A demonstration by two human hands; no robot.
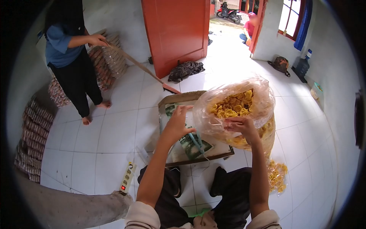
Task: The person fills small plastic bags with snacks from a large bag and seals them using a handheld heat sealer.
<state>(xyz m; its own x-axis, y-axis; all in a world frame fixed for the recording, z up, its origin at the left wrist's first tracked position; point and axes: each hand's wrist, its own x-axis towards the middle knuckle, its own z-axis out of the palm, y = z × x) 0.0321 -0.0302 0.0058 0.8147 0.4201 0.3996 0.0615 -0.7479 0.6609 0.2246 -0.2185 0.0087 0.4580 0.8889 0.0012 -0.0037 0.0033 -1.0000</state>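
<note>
A large clear plastic bag (262, 94) stands with its mouth open, full of curly yellow chips (233, 105). At its near rim, my right hand (244, 128) has its fingers closed on the plastic. My left hand (176, 125) is raised over the low table (173, 157), left of the bag, fingers apart and holding nothing. Green printed packets (187, 148) lie on the table below it. Among them is a long light-blue object (195, 142), partly hidden by my hand, whose kind I cannot make out.
A person (66, 49) at left holds a broom (141, 66). Stacked packed bags (34, 137) line the left wall. A power strip (127, 177) lies near my left knee. Right of me is a filled clear bag (277, 176). Another person (248, 28) crouches beyond the red door (175, 34).
</note>
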